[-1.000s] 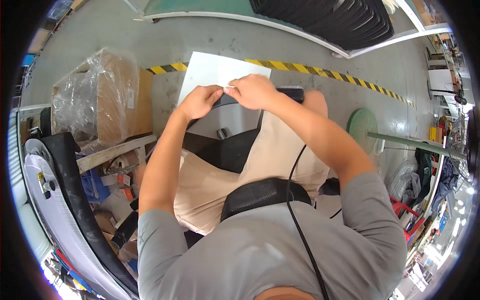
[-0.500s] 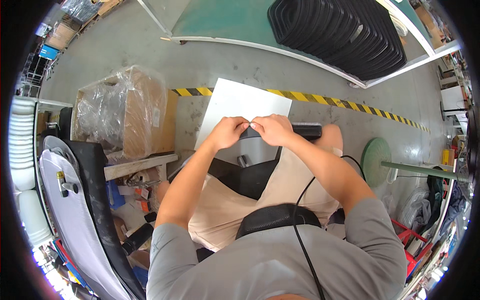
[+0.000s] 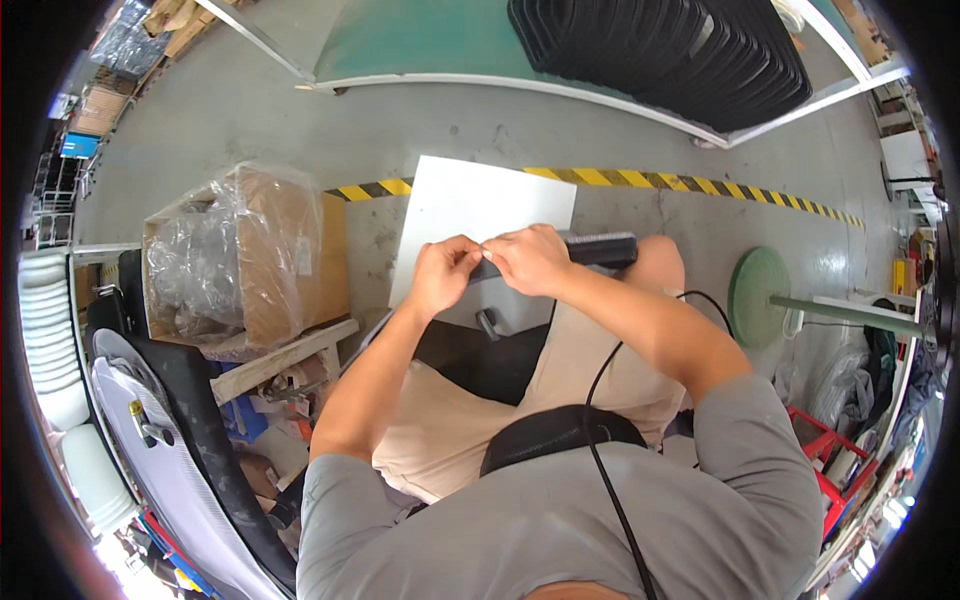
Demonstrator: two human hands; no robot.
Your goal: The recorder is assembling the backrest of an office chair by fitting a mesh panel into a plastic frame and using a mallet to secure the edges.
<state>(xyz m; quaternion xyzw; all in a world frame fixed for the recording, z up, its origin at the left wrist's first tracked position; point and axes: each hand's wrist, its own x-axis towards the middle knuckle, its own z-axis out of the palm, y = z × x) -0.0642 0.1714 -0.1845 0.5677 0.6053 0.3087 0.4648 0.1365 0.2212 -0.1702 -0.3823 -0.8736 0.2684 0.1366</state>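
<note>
Over my lap lies a chair part with a grey panel and a black border; a small dark fitting stands out from the panel. My left hand is closed in a pinch at the far black edge. Thumb and fingertips of my right hand press together right beside it, almost touching the left fingertips. Whatever lies between the fingers is too small to make out. Beyond both hands is a flat white board, partly covered by them.
A cardboard box wrapped in clear plastic stands at left, near a grey mesh chair back. A table carrying stacked black frames is at the far side. At right are a round green disc and a red frame.
Both hands have shifted slightly left along the black edge, still pinched close together. The view has turned a little, so the surroundings sit differently.
</note>
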